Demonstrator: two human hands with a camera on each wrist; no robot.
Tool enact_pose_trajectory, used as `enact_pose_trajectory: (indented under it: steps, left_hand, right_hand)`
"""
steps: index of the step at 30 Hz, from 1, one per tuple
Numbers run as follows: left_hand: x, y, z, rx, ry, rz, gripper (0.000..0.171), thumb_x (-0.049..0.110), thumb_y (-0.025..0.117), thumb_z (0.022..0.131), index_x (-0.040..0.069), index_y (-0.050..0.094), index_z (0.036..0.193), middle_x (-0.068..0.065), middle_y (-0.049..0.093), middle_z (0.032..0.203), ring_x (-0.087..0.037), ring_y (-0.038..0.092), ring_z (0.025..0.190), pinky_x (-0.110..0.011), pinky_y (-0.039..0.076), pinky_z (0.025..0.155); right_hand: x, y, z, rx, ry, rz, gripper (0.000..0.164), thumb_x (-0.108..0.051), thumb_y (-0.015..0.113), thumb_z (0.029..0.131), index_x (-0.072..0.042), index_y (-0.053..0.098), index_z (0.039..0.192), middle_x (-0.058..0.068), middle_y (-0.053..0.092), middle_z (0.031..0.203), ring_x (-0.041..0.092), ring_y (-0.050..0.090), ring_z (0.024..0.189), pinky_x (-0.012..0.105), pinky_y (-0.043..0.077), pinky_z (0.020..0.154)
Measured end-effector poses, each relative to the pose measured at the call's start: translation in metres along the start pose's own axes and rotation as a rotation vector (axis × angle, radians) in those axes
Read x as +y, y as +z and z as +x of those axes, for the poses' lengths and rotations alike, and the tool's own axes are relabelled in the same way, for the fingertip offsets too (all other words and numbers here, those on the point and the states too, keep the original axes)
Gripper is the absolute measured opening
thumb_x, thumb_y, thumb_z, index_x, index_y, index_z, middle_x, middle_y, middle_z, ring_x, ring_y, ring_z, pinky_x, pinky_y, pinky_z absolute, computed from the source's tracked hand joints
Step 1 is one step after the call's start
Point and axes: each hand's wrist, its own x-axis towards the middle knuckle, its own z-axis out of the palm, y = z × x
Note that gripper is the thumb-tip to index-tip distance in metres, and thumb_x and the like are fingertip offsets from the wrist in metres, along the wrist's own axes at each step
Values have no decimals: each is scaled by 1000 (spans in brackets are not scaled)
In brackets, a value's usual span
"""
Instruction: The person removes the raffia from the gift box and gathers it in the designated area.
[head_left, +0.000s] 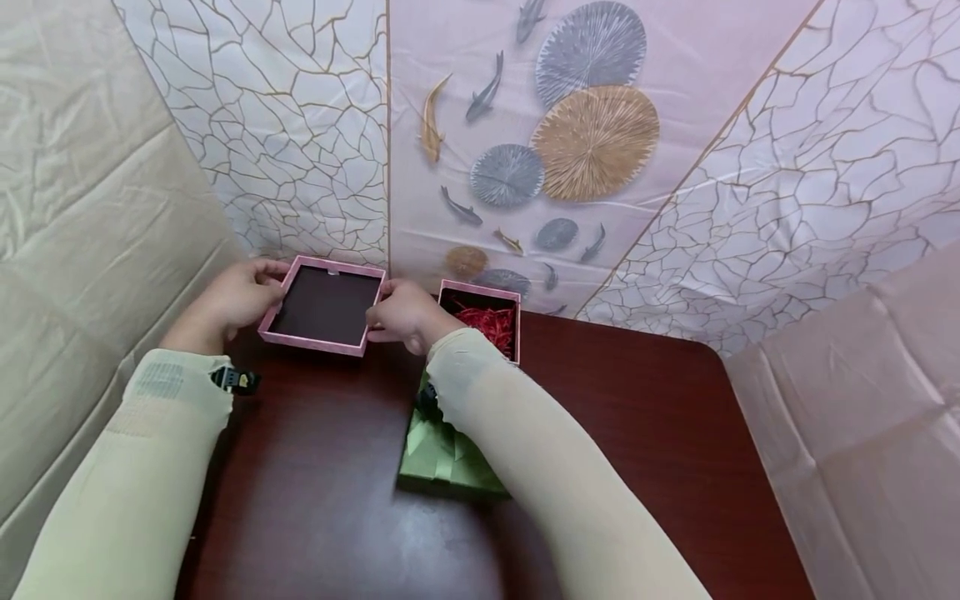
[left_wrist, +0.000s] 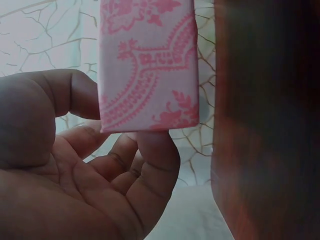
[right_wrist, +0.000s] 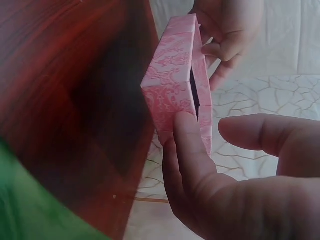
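Observation:
A shallow pink patterned box lid (head_left: pixel 325 304) with a dark inside is raised at the back left of the table, its open side up. My left hand (head_left: pixel 238 300) grips its left side, with thumb and fingers at the edge in the left wrist view. My right hand (head_left: pixel 405 312) holds the right side. In the right wrist view its fingertips (right_wrist: pixel 185 120) lie against the outer wall, while the thumb (right_wrist: pixel 250 131) stands apart from the rim. Just right of that hand is a pink-rimmed box (head_left: pixel 517 321) with red shredded paper (head_left: pixel 491 327) inside, partly hidden by the right forearm.
A green gift box (head_left: pixel 442 471) with a ribbon bow sits under my right forearm, partly covered. The dark wooden table (head_left: pixel 315 483) meets patterned cloth (head_left: pixel 300 125) at the back, and plain beige cloth (head_left: pixel 75 208) hangs at the left.

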Motion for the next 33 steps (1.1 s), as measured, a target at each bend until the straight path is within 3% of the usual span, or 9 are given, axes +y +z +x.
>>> enact_pose_trajectory:
  steps: [3,7,11,15,17,23,30,33]
  left_hand:
    - [-6,1,2,-1,-4,7,58,8,48,110,-6,43,166,-22,63,124,-18,67,92,-25,59,76]
    - [-10,3,5,-26,-3,-11,58,6,49,110,-10,41,165,-19,64,119,-16,66,90,-25,60,76]
    - [-11,5,6,-37,-3,-9,57,6,50,110,-11,41,165,-17,64,117,-15,66,90,-25,60,76]
    - [-14,7,7,-29,-14,-2,57,6,51,111,-10,42,165,-22,64,123,-15,68,91,-24,60,77]
    - [-15,8,9,-26,-15,-5,57,6,51,110,-11,42,164,-24,64,126,-15,68,92,-23,60,78]
    - [-17,9,10,-27,-14,-2,57,7,51,111,-11,42,164,-25,63,128,-15,68,92,-23,60,78]
    - [-17,10,9,-22,-35,25,55,9,51,111,-8,46,162,-27,63,128,-23,68,96,-25,59,77]
    - [-20,12,9,-27,-39,34,54,11,50,112,-7,47,162,-27,63,128,-26,68,99,-26,59,77]
  right_hand:
    - [4,2,2,-2,24,8,63,16,62,98,8,45,159,11,54,109,29,67,93,59,61,112]
    - [8,1,4,-15,39,-4,64,13,62,100,6,46,161,10,58,111,29,67,98,56,61,111]
    - [10,0,6,-24,52,-26,71,12,63,100,5,41,168,18,60,133,28,67,103,53,62,110]
    - [9,-2,7,-36,68,-49,77,10,64,100,5,35,171,21,51,154,24,65,103,51,62,111]
    - [8,-2,7,-46,79,-58,72,9,65,100,7,38,168,20,52,148,23,63,100,51,62,112]
    - [3,-5,6,-53,130,-23,45,5,69,102,8,53,144,10,56,109,28,62,93,55,58,116]
    - [3,-4,9,-63,159,-12,20,8,68,100,0,60,115,8,57,106,33,62,102,56,57,118]
    - [4,-4,10,-74,167,-23,18,8,67,100,1,62,116,8,58,108,37,63,111,57,55,121]
